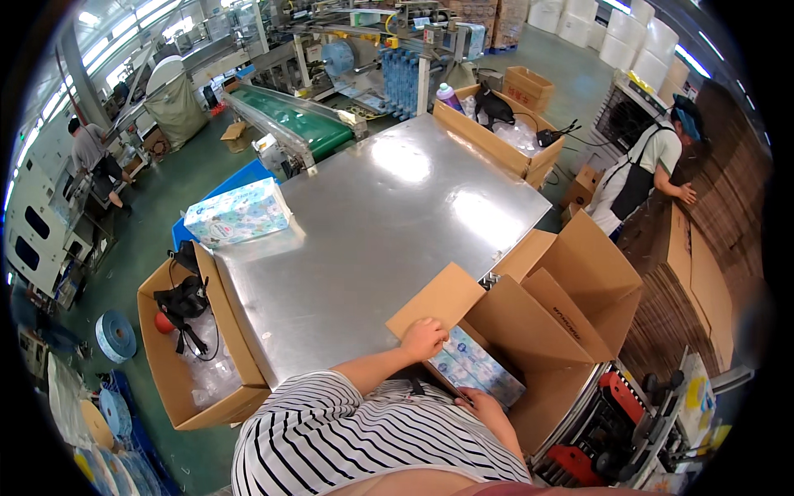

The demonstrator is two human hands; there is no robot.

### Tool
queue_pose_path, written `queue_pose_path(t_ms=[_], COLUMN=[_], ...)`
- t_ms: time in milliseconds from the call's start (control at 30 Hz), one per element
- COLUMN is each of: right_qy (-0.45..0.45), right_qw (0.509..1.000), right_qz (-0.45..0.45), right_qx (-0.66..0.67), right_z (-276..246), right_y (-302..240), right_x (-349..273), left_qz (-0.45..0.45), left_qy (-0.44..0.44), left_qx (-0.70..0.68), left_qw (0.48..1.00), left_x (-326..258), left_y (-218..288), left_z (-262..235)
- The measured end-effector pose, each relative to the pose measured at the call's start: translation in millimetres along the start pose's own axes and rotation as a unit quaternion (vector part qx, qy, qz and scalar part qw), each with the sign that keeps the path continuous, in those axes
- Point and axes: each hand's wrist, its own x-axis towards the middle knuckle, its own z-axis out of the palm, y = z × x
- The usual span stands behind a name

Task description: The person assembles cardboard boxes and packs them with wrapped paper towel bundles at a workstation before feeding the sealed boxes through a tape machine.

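Observation:
A blue, flower-printed tissue pack (478, 369) lies inside an open cardboard carton (542, 393) at the near right. My left hand (424, 339) curls its fingers at the pack's far-left end, beside a raised carton flap (440, 302). At the pack's near edge, my right hand (486, 411) has its fingers bent over the printed wrapping. Parts of both hands' grips are hidden by the pack and carton. Another tissue pack (237, 214), larger and pale blue, rests on the far-left corner of the metal table (356, 240).
Another open carton (608, 269) stands beyond mine. Boxes with clear plastic and black gear flank the table: one left (155, 355), one far right (480, 136). A green conveyor (289, 120) lies beyond. One person (645, 165) handles flat cardboard (703, 281); another (95, 157) stands far left.

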Motion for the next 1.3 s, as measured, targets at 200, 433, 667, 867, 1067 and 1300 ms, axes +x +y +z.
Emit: queue_pose_path(t_ms=[200, 433, 667, 867, 1067, 1300], right_qy=[0.004, -0.006, -0.011, 0.093, -0.192, -0.376], right_qw=[0.999, 0.999, 0.999, 0.988, 0.925, 0.837], right_qz=[0.003, 0.006, 0.012, -0.122, -0.267, -0.198], right_qx=[0.032, 0.037, 0.031, -0.009, 0.19, 0.344], right_z=[-1, -2, -1, -14, -18, 26], right_y=[6, 5, 4, -26, -85, -82], right_x=[1, 2, 1, -1, 35, 52], left_qz=[-0.008, 0.004, 0.005, -0.004, -0.003, 0.019], left_qy=[-0.007, 0.006, 0.004, -0.006, -0.022, -0.003], left_qx=[0.017, 0.018, 0.016, 0.019, 0.027, 0.032], left_qw=[1.0, 1.0, 1.0, 1.0, 0.999, 0.999], left_x=[0, 0, -1, 0, -4, 0], left_y=[0, -2, -2, -2, -9, -4], left_z=[1, 3, 3, 4, 7, 6])
